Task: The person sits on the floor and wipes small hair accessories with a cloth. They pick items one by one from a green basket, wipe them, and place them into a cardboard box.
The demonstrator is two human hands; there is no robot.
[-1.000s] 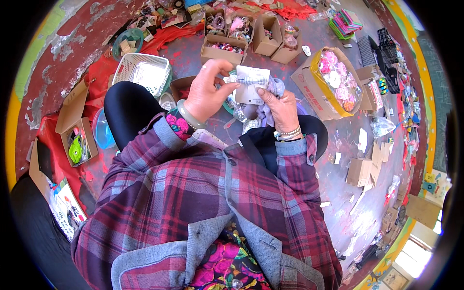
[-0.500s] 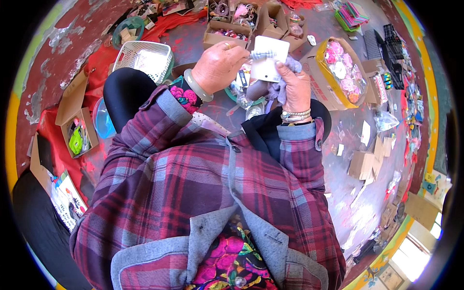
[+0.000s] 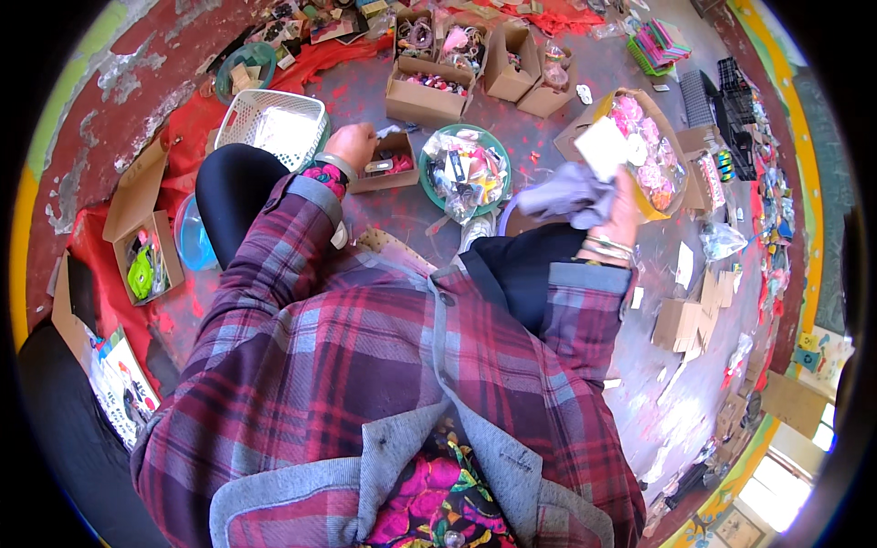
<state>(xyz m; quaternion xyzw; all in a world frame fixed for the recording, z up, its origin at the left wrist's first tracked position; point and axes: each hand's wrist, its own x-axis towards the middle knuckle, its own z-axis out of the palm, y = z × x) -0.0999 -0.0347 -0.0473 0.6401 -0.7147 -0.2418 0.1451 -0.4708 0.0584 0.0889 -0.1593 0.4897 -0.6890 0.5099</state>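
Observation:
My right hand point(image 3: 623, 212), slightly smeared by motion, holds a white square card point(image 3: 603, 149) and a crumpled grey-purple cloth point(image 3: 571, 194). The card stands up from my fingers, in front of the box of pink flowers. The cloth hangs to the left of my palm, above my knee. My left hand point(image 3: 352, 144) is over on the left, between the white basket point(image 3: 271, 111) and a small cardboard box point(image 3: 391, 179) with red things in it. Its fingers are curled in, and whatever they may hold is hidden.
A green round basin point(image 3: 505, 164) of small packaged items stands ahead, between my legs. Open cardboard boxes point(image 3: 429, 106) of hair accessories are beyond it. At right stands a box of pink and white flowers point(image 3: 641, 151). A blue basin point(image 3: 192, 233) sits by my left knee.
My hands have parted: the left has drawn back and left, away from the card. The right has moved right and down with card and cloth. The green basin now shows fully.

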